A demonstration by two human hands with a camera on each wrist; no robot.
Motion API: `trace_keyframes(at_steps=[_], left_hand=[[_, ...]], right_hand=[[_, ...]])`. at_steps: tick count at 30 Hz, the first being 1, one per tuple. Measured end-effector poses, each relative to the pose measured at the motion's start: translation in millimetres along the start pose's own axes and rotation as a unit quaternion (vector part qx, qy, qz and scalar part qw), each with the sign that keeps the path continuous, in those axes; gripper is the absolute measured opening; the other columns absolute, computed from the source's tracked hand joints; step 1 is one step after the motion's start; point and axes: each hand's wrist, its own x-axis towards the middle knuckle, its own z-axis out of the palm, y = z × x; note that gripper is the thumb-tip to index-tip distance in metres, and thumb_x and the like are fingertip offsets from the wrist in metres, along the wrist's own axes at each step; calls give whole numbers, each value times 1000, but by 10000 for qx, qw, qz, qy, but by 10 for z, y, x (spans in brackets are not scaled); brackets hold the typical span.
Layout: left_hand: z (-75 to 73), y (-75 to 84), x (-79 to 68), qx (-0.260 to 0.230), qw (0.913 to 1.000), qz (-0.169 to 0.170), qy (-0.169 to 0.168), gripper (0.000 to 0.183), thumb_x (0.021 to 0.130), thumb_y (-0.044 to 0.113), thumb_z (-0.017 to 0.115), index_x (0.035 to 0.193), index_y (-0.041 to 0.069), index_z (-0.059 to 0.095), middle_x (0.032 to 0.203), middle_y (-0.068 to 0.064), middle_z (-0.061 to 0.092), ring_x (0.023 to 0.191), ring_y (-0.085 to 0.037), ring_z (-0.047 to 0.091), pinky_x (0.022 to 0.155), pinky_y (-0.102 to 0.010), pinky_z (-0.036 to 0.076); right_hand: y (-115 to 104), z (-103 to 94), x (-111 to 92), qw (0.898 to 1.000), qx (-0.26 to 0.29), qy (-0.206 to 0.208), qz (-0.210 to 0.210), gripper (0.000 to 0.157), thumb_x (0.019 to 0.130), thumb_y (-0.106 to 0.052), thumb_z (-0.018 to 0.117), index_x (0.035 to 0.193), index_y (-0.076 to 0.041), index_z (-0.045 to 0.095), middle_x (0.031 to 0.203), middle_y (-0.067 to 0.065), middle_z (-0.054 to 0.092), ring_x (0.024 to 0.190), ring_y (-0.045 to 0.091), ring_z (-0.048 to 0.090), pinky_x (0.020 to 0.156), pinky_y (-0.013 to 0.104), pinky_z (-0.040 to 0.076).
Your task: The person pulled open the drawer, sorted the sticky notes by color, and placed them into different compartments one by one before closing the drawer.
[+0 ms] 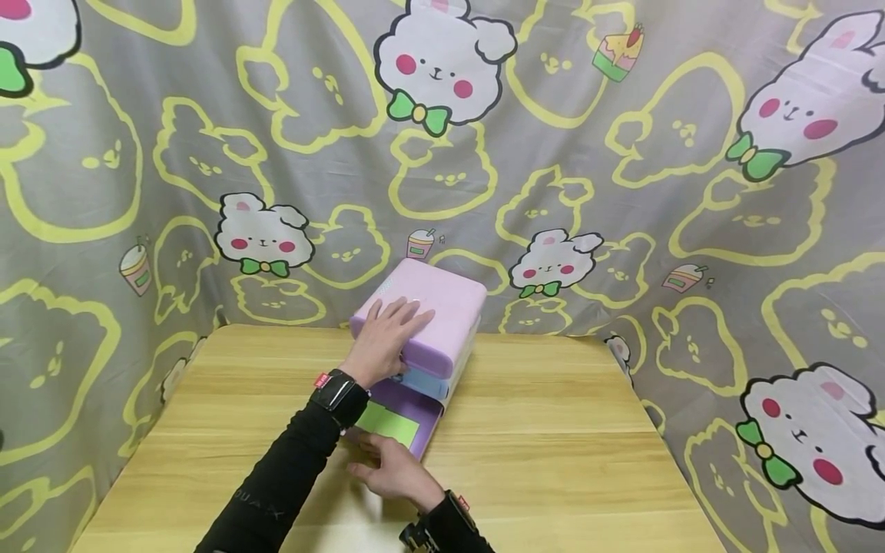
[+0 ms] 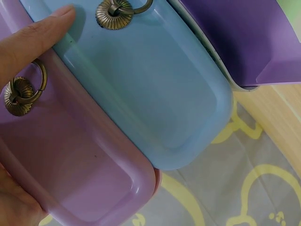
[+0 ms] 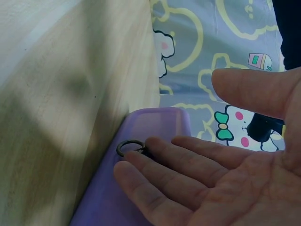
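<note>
A small drawer cabinet [image 1: 442,296] with a pink top stands on the table. My left hand [image 1: 380,338] rests on its top with fingers spread, the thumb [image 2: 42,30] reaching down the front to the blue drawer [image 2: 150,89]. Above the blue drawer is a closed pinkish-purple drawer [image 2: 70,136]. The bottom purple drawer [image 1: 429,430] is pulled out, with a light green piece [image 1: 389,424] lying in it. My right hand [image 1: 401,470] is at that drawer's front, its nearly straight fingers beside the metal ring pull [image 3: 130,147] in the right wrist view.
The wood-grain table [image 1: 553,445] extends to both sides of the cabinet. A grey curtain [image 1: 318,169] with rabbit prints hangs behind and around the table, close behind the cabinet.
</note>
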Motion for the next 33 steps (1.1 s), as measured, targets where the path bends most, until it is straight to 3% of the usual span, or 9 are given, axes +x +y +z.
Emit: trace_keyframes(at_steps=[9, 22, 33], left_hand=[[-19, -6, 17, -96, 9999, -38, -74, 114, 57, 25, 99, 156, 26, 41, 158, -11, 46, 150, -36, 37, 120, -68, 27], [-17, -7, 9, -25, 10000, 39, 28, 114, 57, 26, 99, 155, 25, 41, 157, -11, 47, 149, -36, 39, 119, -68, 29], [-8, -13, 3, -20, 10000, 44, 39, 115, 57, 27, 99, 155, 26, 41, 157, -10, 47, 149, -36, 39, 119, -68, 28]], right_hand=[[-25, 5, -4, 9994, -317, 36, -131, 55, 93, -29, 71, 145, -23, 56, 147, 5, 60, 138, 30, 55, 113, 50, 46], [25, 19, 37, 9986, -480, -51, -221, 57, 93, -30, 71, 146, -20, 54, 150, 5, 58, 138, 29, 55, 114, 46, 46], [33, 23, 64, 9988, -425, -138, -210, 56, 93, -28, 70, 147, -23, 54, 155, -2, 52, 142, 28, 51, 117, 47, 43]])
